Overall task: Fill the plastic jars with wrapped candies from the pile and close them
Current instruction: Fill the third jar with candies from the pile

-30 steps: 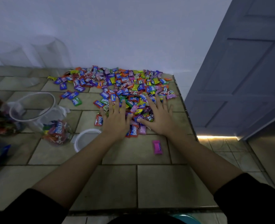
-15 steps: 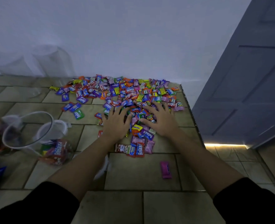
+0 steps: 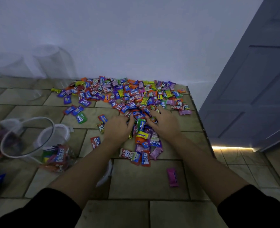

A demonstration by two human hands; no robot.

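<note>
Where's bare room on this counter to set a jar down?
Bare tiles lie between the forearms, left of the lone pink candy. It's crowded at the candy pile by the wall and around the open jar at left.

The tiled table (image 3: pixel 144 178) ends at a dark edge on the right. A pile of wrapped candies (image 3: pixel 132 94) spreads from the back wall toward the near side. A lone pink candy (image 3: pixel 172 177) lies apart, nearer. At left stands an open plastic jar (image 3: pixel 57 155) partly filled with candies; beside it lies a white lid (image 3: pixel 107 175). Two clear empty jars (image 3: pixel 53 63) stand against the wall.
</note>
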